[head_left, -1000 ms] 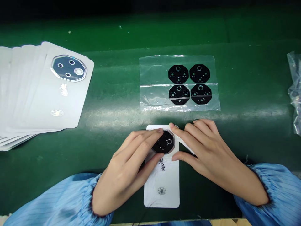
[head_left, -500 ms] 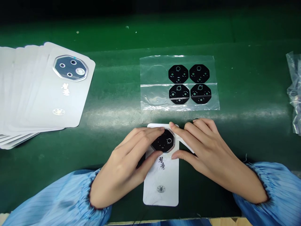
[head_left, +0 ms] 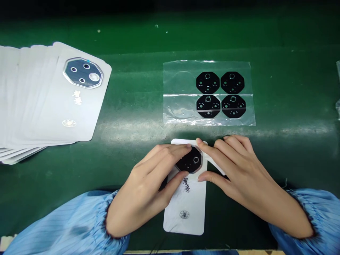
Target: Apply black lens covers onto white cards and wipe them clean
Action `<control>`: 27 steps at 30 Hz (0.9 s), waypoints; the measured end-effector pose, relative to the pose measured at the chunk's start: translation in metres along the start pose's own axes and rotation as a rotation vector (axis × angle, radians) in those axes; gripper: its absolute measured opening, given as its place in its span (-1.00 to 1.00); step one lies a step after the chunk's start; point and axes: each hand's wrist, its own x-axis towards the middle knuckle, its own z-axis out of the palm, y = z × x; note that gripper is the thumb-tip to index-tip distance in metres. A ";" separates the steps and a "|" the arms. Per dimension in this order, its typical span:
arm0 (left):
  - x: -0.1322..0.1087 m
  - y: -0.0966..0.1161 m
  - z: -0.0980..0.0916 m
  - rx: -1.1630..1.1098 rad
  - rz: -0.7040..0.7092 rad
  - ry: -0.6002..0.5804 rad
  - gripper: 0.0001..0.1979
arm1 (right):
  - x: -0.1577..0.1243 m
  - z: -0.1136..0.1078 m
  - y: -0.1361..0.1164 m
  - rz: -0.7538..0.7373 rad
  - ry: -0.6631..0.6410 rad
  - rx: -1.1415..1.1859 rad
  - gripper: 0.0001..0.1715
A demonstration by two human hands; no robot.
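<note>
A white phone back panel (head_left: 184, 226) with black lettering and a round emblem lies upright before me on the green table. Near its top sits a black octagonal camera plate (head_left: 190, 163) inside a silver rim. My left hand (head_left: 152, 177) spans this plate, fingertips at its upper edge and thumb at its lower edge; its left part is hidden under the fingers. At the panel's top right corner rests the index fingertip of my right hand (head_left: 233, 166), with the thumb at the right edge. A thin white strip (head_left: 215, 165) runs beneath that hand, its far end hidden by the curled fingers.
Behind the panel lies a clear plastic sheet (head_left: 179, 81) bearing several black octagonal plates (head_left: 208, 82). A fanned stack of white phone back panels (head_left: 85, 117) lies at the left. Crinkled clear plastic (head_left: 338, 106) shows at the right edge of the green table (head_left: 292, 92).
The view has shifted slightly, so most things appear a little farther right. Both hands keep nearly the same hold on the panel and plate.
</note>
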 end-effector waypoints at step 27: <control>0.002 -0.001 -0.002 -0.067 -0.067 -0.049 -0.56 | -0.005 -0.001 -0.012 0.125 0.096 0.039 -0.36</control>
